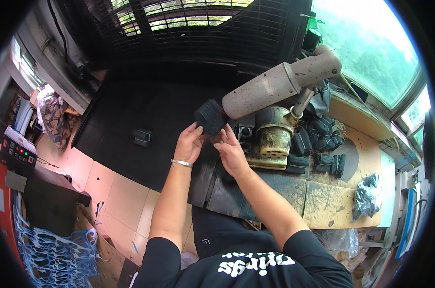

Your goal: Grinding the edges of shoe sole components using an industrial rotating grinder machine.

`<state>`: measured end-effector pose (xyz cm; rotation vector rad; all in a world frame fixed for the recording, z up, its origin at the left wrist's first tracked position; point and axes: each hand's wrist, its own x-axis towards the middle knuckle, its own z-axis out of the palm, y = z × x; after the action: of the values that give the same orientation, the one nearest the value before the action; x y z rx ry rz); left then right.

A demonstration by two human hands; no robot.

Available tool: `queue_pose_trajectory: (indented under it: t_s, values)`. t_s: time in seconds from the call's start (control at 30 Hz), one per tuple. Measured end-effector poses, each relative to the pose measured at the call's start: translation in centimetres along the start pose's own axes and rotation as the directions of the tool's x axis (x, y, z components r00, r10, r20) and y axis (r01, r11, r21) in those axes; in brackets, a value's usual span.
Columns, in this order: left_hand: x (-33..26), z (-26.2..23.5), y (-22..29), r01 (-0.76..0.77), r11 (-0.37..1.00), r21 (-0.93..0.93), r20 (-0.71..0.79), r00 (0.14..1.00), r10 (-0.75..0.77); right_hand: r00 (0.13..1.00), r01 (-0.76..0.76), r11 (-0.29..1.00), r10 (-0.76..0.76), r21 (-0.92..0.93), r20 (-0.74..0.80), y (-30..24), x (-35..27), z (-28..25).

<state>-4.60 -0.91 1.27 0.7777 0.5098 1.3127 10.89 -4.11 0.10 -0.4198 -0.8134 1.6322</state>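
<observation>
Both hands hold a black ribbed rubber block (210, 116) up against the end of a dirty beige machine's cylinder arm (270, 89). My left hand (188, 143), with a silver bracelet on the wrist, grips the block's lower left side. The fingers of my right hand (229, 149) pinch its lower right edge, close to the machine's stained round base (274, 139).
A pile of similar black rubber parts (318, 144) lies right of the machine on a worn wooden bench (342, 201). One black part (142, 137) sits on the dark mat on the floor. A crumpled dark bag (367, 194) rests at the bench's right; blue netting (54, 249) fills the lower left.
</observation>
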Motion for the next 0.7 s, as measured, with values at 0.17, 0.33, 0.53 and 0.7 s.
queue_pose_trajectory:
  t_s: [0.17,0.33,0.53,0.7]
  values:
    - [-0.2,-1.0,-0.6,0.015,1.000,-0.003,0.052,0.999,-0.015,1.000,0.003,1.000,-0.003,0.014,0.000,-0.1,-0.8,-0.3]
    - [-0.3,-1.1,-1.1,0.019,1.000,0.017,0.073,0.997,-0.020,1.000,-0.006,0.999,0.007,0.033,-0.013,-0.7,-1.7,-0.3]
    - [-0.7,-0.9,-1.3,0.040,0.999,0.009,0.085,0.996,-0.041,0.999,-0.013,0.999,0.015,0.042,-0.032,-0.7,-2.6,-0.7]
    - [-0.9,-1.1,-1.6,0.062,0.998,-0.001,0.100,0.993,-0.061,1.000,-0.010,0.999,0.011,0.032,-0.022,-0.4,-3.1,-1.2]
